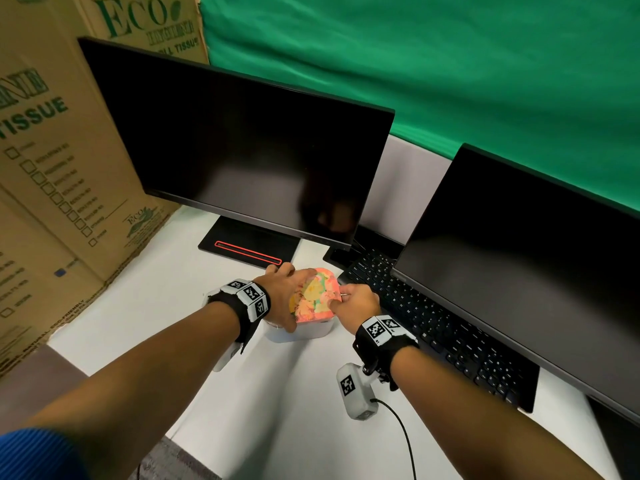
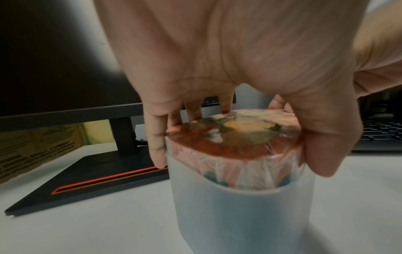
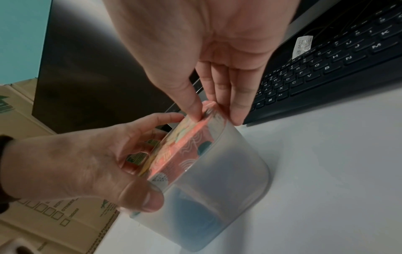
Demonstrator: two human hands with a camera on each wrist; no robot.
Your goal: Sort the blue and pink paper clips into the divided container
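Nearest the person, both forearms reach out over the white tabletop (image 1: 304, 403) toward a frosted translucent container (image 1: 304, 332) that stands on it. The left hand (image 1: 282, 294) wraps over its patterned pink lid (image 1: 317, 294), fingers curled down the far side and thumb pressed on the near wall. The right hand (image 1: 358, 303) pinches the lid's right edge between thumb and fingers, seemingly to pry it loose.

The lid sits on or just inside the rim (whether it is seated or partly lifted I cannot tell), so the sorting itself looks not yet begun. Through the cloudy wall (image 3: 219, 194) a bluish mass shows, possibly the blue clips; no pink clips and no divider can be made out, and no loose clips lie on the tabletop. What remains, by my judgement, is nearly everything: open the container, then separate the colours into its compartments.

Beyond stand a black keyboard (image 1: 426, 317), two dark monitors (image 1: 242, 157), and cardboard boxes (image 1: 45, 161) at left.
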